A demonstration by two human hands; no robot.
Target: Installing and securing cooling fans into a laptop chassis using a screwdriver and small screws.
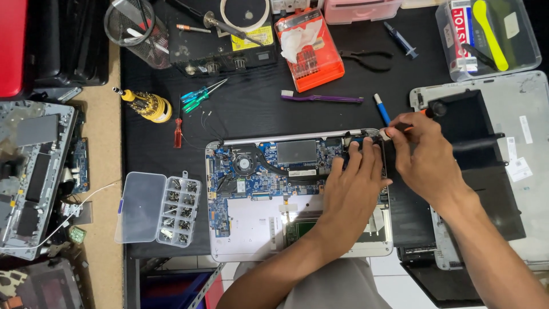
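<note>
**Opened laptop on bench, both hands at its top right corner**

Nearest: lap in grey cloth, cut off by the bottom edge; forearms rise from it.

Laptop (246, 220), bottom cover off, lies flat at the near edge of the black mat (251, 109), board and fan (244, 164) facing up so the parts can be reached from above.

Left hand (350, 186): palm down on the right part of the board, fingers spread and pressing toward the far right corner, apparently steadying the part there. It grips nothing that can be seen.

Right hand (420, 157): just beside the left, fingers pinched round a screwdriver (430, 110) with an orange shaft and black cap. The tip points into the corner and is hidden behind the fingers; the screw or part it meets cannot be made out.

Screw box (159, 209): left of the laptop, lid swung open, compartments holding small parts too fine to tell apart.

Cover (514, 114): grey, inside up, to the right, a black slab lying on it; its right side is cut off.

Second dismantled laptop (34, 177): far left, partly out of view.

Beyond the laptop: blue tool (381, 109), purple toothbrush (323, 98), small drivers (197, 98), yellow bit holder (150, 105), pliers (366, 59), orange bit case (310, 48), clear tub (489, 37) at the top right.
</note>
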